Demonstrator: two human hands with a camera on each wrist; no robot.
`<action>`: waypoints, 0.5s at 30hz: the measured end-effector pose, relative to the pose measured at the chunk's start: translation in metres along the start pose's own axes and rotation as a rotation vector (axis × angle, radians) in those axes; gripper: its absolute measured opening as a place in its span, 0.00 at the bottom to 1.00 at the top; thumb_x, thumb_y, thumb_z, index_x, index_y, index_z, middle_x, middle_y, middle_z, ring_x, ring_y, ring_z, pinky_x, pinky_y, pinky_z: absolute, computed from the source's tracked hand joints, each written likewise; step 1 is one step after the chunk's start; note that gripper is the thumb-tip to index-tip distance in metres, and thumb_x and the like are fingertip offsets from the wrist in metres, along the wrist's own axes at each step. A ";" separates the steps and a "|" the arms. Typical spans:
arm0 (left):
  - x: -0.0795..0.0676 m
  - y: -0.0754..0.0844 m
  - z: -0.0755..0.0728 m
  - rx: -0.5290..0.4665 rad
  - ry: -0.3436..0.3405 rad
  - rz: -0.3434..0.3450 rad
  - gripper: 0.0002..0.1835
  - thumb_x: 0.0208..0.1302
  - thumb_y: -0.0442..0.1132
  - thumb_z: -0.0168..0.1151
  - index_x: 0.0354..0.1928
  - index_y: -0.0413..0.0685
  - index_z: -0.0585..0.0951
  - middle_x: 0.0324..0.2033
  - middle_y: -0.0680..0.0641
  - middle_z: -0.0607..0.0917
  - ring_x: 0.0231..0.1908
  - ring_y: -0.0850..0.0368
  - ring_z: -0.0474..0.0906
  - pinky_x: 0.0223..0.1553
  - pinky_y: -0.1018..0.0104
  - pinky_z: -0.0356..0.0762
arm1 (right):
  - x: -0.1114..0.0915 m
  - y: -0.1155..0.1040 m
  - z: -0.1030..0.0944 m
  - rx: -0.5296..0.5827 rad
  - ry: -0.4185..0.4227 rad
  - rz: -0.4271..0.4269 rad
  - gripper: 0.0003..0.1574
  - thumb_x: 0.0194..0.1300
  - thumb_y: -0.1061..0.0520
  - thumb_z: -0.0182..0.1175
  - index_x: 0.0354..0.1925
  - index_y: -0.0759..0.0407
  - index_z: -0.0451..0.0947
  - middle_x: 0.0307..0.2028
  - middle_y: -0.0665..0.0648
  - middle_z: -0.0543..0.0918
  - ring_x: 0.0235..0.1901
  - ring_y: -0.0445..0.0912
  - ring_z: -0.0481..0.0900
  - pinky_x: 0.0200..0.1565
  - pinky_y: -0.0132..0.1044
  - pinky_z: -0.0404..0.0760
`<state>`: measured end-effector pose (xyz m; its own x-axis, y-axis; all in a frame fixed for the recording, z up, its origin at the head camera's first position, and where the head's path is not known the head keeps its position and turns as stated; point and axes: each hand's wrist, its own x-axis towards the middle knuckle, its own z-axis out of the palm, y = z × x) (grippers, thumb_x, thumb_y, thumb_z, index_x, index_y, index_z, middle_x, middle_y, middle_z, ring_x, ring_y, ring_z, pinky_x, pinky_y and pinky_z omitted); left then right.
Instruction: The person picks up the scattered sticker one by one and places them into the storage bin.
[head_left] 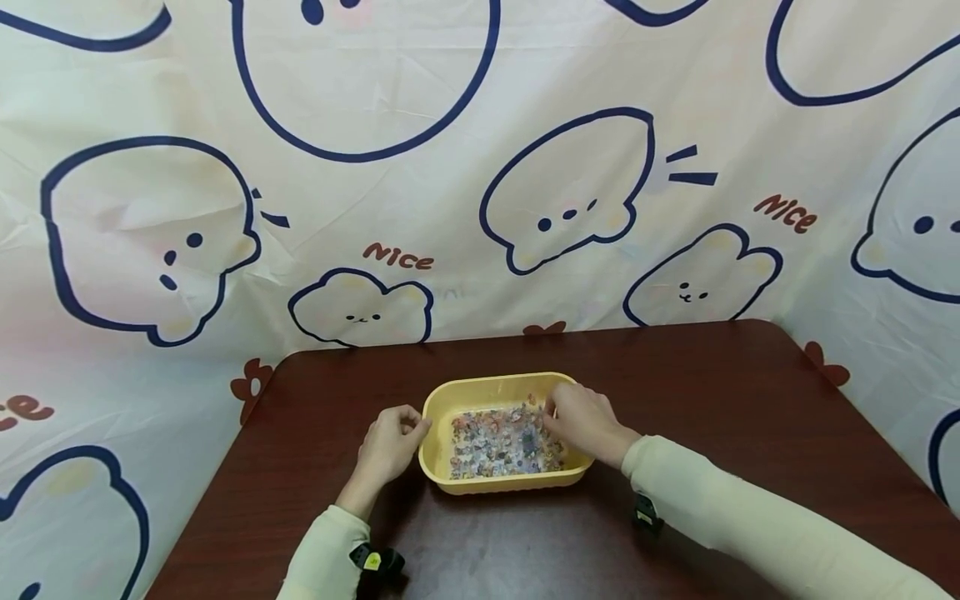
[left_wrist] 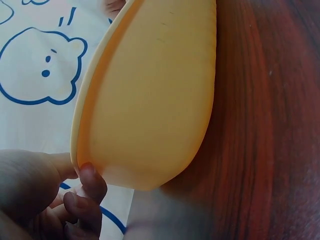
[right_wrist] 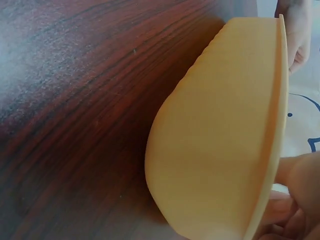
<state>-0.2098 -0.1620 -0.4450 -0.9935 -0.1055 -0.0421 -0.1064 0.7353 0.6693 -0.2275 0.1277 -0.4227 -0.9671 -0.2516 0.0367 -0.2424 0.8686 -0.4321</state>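
Observation:
A shallow yellow tray (head_left: 487, 382) sits on the dark wood table, its floor covered by several small colourful pieces (head_left: 502, 442). My left hand (head_left: 390, 446) is at the tray's left rim, and its thumb and curled fingers (left_wrist: 87, 180) pinch the edge of the tray (left_wrist: 150, 100). My right hand (head_left: 585, 421) reaches over the right rim with its fingers bent down among the pieces. In the right wrist view the tray wall (right_wrist: 220, 140) hides those fingertips; only part of the right hand (right_wrist: 300, 195) shows. Whether it holds a piece is hidden.
The brown table (head_left: 750, 400) spreads wide to the right and front of the tray. A cream cloth with blue cartoon bears (head_left: 360, 208) hangs behind and around the table's far and side edges.

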 end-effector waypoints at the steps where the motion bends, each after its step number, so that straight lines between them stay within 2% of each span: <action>1: 0.000 0.000 0.000 -0.001 -0.002 0.000 0.11 0.70 0.48 0.62 0.36 0.50 0.82 0.19 0.53 0.78 0.20 0.58 0.71 0.25 0.63 0.64 | 0.001 0.000 0.001 -0.015 -0.003 -0.002 0.15 0.65 0.55 0.67 0.22 0.50 0.79 0.18 0.46 0.77 0.17 0.41 0.71 0.17 0.34 0.65; 9: -0.001 0.001 -0.001 -0.002 -0.004 -0.003 0.10 0.70 0.47 0.62 0.36 0.49 0.82 0.19 0.53 0.78 0.20 0.58 0.71 0.26 0.63 0.64 | 0.006 -0.003 0.005 -0.130 -0.061 0.022 0.18 0.63 0.55 0.70 0.20 0.51 0.74 0.18 0.48 0.75 0.19 0.43 0.72 0.21 0.36 0.66; 15: -0.001 0.002 -0.001 0.002 -0.005 -0.004 0.10 0.70 0.47 0.62 0.36 0.49 0.81 0.20 0.53 0.78 0.21 0.58 0.71 0.27 0.63 0.63 | 0.005 -0.006 0.007 -0.208 -0.087 0.015 0.22 0.62 0.58 0.69 0.17 0.52 0.70 0.13 0.48 0.68 0.16 0.42 0.67 0.20 0.37 0.63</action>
<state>-0.2085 -0.1611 -0.4434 -0.9932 -0.1053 -0.0487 -0.1108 0.7362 0.6676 -0.2308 0.1181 -0.4267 -0.9626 -0.2662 -0.0500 -0.2475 0.9397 -0.2362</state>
